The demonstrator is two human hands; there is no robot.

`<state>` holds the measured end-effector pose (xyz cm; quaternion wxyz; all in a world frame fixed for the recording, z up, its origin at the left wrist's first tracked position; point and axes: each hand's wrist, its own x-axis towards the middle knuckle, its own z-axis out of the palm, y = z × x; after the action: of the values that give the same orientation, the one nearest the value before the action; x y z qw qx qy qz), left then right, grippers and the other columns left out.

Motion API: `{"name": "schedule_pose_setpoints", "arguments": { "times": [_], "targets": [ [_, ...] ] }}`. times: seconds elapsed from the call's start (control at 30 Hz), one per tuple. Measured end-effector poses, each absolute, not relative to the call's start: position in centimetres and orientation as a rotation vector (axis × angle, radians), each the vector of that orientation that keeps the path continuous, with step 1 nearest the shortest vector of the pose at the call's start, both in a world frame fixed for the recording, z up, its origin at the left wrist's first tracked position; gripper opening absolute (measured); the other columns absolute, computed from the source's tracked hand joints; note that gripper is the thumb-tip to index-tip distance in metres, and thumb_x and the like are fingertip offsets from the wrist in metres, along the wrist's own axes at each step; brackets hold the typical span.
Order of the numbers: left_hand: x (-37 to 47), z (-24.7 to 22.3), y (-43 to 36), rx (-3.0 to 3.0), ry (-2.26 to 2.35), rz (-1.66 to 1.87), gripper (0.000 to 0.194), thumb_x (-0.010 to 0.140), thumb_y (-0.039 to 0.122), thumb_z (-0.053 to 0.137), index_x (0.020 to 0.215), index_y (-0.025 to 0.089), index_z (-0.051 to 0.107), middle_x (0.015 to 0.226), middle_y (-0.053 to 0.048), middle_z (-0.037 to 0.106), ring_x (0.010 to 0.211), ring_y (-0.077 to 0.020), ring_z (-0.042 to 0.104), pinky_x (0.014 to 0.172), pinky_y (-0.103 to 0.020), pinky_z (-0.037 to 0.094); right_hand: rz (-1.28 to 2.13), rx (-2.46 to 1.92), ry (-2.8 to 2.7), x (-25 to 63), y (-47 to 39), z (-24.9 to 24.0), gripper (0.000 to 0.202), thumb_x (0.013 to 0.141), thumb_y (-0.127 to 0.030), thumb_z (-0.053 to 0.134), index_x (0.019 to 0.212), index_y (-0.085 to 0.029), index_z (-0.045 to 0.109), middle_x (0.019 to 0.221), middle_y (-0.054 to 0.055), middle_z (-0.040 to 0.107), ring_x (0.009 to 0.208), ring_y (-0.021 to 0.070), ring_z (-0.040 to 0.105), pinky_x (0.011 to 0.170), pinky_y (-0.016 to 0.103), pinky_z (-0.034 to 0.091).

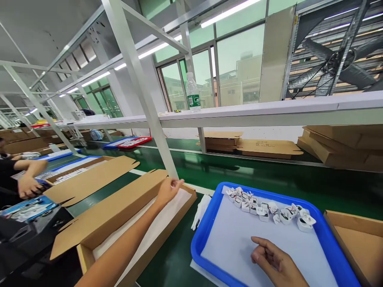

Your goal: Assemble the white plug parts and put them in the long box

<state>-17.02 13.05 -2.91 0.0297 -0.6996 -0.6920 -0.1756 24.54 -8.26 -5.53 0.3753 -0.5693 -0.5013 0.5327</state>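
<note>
My left hand (169, 190) hovers over the far end of an open cardboard box (137, 259) lined with white paper. Its fingers are bent together; whatever they hold, if anything, is hidden. Over the blue tray (196, 243) on the right, my right hand (271, 257) is held with its index finger stretched out and the others loosely curled, nothing between them. Several small white plastic parts (263, 212) with wires lie in a row along the tray's far side, on a white sheet (230, 243). My right hand is nearer to me than these parts, apart from them.
A white glove (201, 211) lies between box and tray. Another cardboard box (359, 231) is at the right edge. A metal post (146, 87) rises behind the left box. Co-worker's hands (28, 184) are at the far left. A bottle (193, 93) stands on the shelf.
</note>
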Motion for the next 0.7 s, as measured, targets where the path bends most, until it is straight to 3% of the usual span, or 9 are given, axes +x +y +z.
{"name": "schedule_pose_setpoints", "arguments": {
  "times": [0.1, 0.37, 0.7],
  "targets": [
    [-14.5, -3.6, 10.9, -2.457, -2.047, -0.358, 0.03, 0.1, 0.037, 0.066, 0.12, 0.015, 0.067, 0.118, -0.008, 0.07, 0.099, -0.0235, 0.071, 0.086, -0.043, 0.061, 1.373, -1.462, -1.311, 24.5, -8.3, -5.7, 0.067, 0.079, -0.072, 0.069, 0.127, -0.025, 0.074, 0.096, 0.005, 0.077, 0.102, 0.0298, 0.07, 0.096, 0.039, 0.054],
    [-10.5, -5.1, 10.1, -2.516, -2.031, -0.254, 0.033, 0.1, 0.033, 0.066, 0.128, 0.017, 0.063, 0.13, -0.011, 0.066, 0.109, -0.026, 0.068, 0.092, -0.047, 0.059, 1.462, -1.455, -1.338, 24.8, -7.7, -6.9, 0.082, 0.075, -0.08, 0.067, 0.135, -0.025, 0.069, 0.1, 0.005, 0.075, 0.114, 0.032, 0.067, 0.101, 0.039, 0.051],
    [-9.4, -2.9, 10.1, -2.595, -1.991, -0.331, 0.032, 0.1, 0.033, 0.066, 0.128, 0.017, 0.063, 0.129, -0.01, 0.066, 0.108, -0.0254, 0.069, 0.091, -0.046, 0.06, 1.363, -1.476, -1.36, 24.7, -8.4, -5.9, 0.066, 0.08, -0.071, 0.069, 0.127, -0.025, 0.074, 0.093, 0.004, 0.076, 0.099, 0.0285, 0.071, 0.093, 0.039, 0.055]
  ]
}}
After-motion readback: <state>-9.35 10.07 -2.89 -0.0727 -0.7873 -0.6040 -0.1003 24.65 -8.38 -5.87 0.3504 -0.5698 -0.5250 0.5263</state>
